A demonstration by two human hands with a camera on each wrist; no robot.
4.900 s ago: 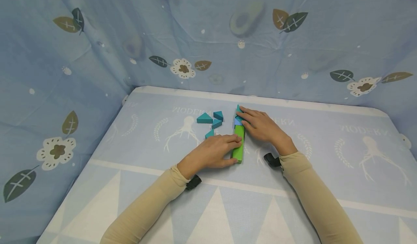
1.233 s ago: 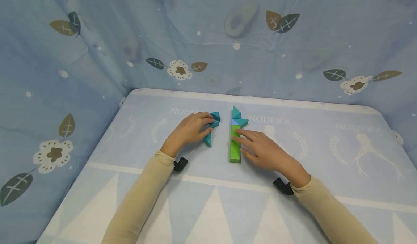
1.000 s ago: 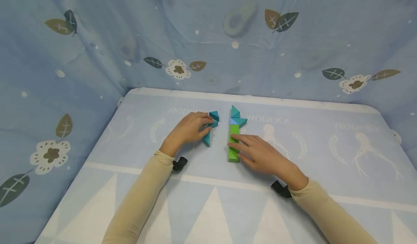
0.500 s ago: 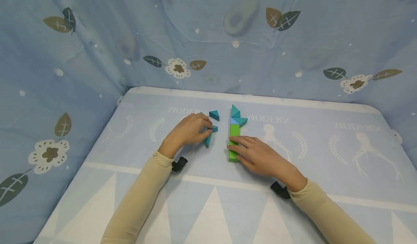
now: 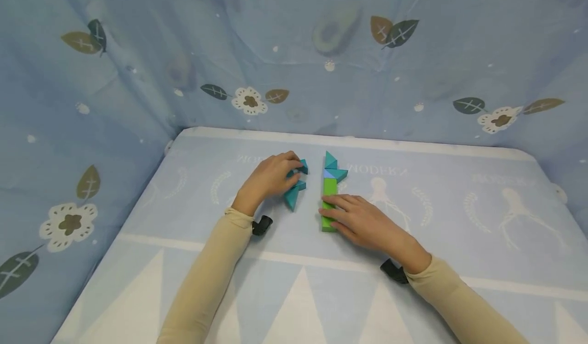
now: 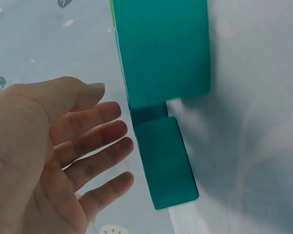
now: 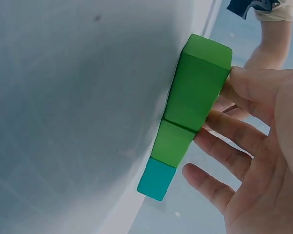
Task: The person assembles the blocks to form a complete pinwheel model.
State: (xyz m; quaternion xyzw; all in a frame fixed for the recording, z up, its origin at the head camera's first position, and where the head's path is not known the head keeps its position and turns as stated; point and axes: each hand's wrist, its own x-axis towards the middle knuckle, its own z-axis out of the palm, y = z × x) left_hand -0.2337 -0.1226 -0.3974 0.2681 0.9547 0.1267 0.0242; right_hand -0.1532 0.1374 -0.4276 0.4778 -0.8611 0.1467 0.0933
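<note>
My left hand hovers over the loose teal triangle blocks, fingertips right at the dark teal one at the back. Nearer to me lie two more teal triangles, a small one and a larger one. In the left wrist view, that hand's fingers are spread beside a teal block and hold nothing. My right hand rests its fingers across the near part of the green blocks, thumb at their near corner. Beyond them join a blue triangle and teal triangles.
A patterned mat with white triangles covers the table. Blue cloth printed with leaves and flowers hangs behind it and on the left. Dark wrist cameras sit under both wrists.
My left hand has left the green blocks for the loose triangles and lately moved toward the back one. My right hand has come down from the far-end triangles onto the green blocks.
</note>
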